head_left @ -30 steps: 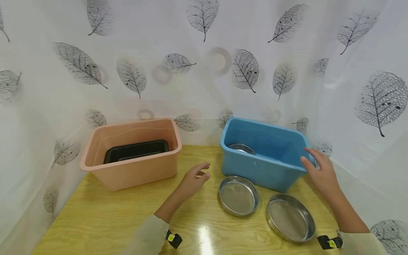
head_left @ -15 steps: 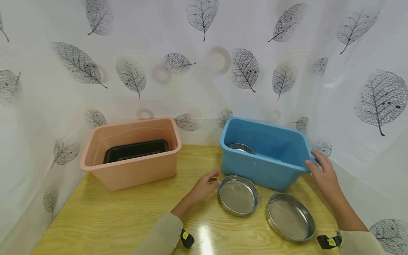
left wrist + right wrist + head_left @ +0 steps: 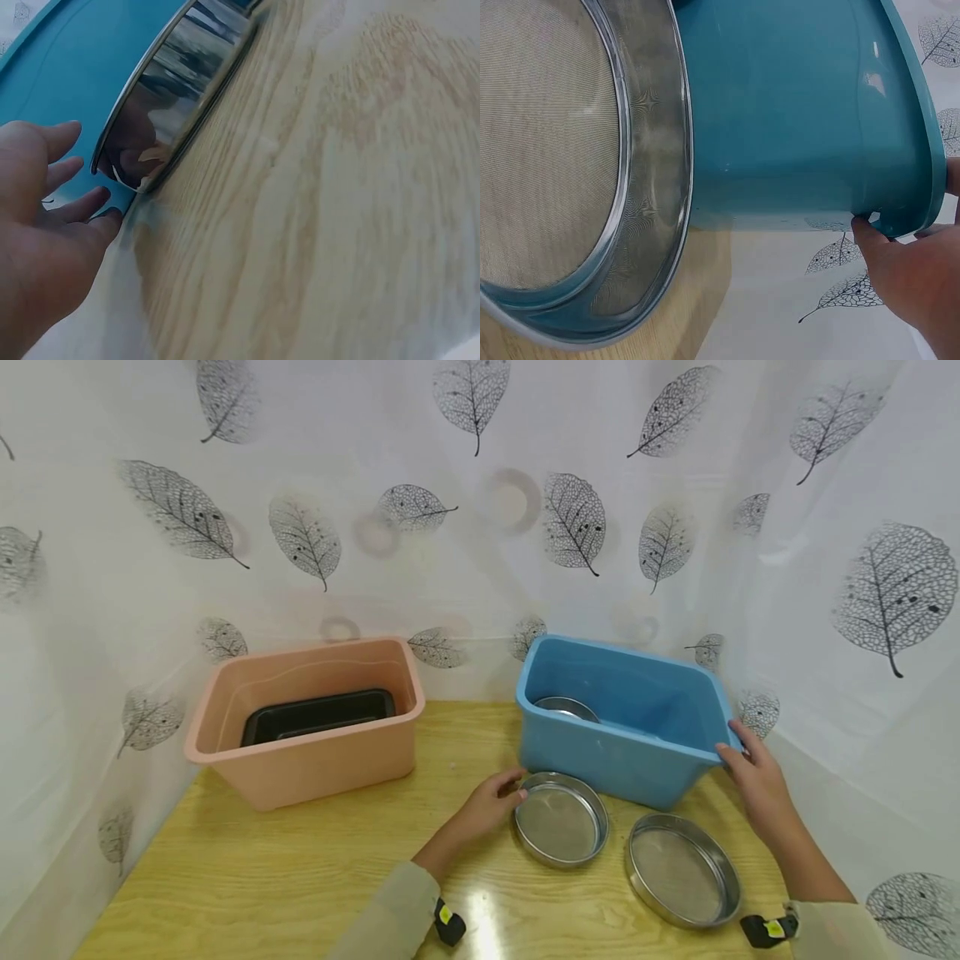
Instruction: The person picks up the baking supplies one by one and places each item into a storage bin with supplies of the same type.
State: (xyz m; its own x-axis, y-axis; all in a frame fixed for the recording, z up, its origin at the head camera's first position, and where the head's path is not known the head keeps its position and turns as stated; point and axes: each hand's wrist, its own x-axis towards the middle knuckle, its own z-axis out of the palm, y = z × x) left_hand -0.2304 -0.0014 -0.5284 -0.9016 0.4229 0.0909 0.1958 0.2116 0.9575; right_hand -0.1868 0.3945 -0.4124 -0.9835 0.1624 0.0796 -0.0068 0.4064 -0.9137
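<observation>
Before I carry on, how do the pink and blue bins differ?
The pink bin contains a black tray; the blue bin contains a round metal pan. The right hand grips the blue bin; no hand touches the pink bin. In the head view, the pink bin stands left, the blue bin right. Both are open-topped and stand on the wooden table.

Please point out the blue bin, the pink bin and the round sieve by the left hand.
Blue bin (image 3: 600,758), head view: front outer wall.
Pink bin (image 3: 322,768), head view: front outer wall.
Round sieve (image 3: 559,823), head view: mesh floor.
</observation>
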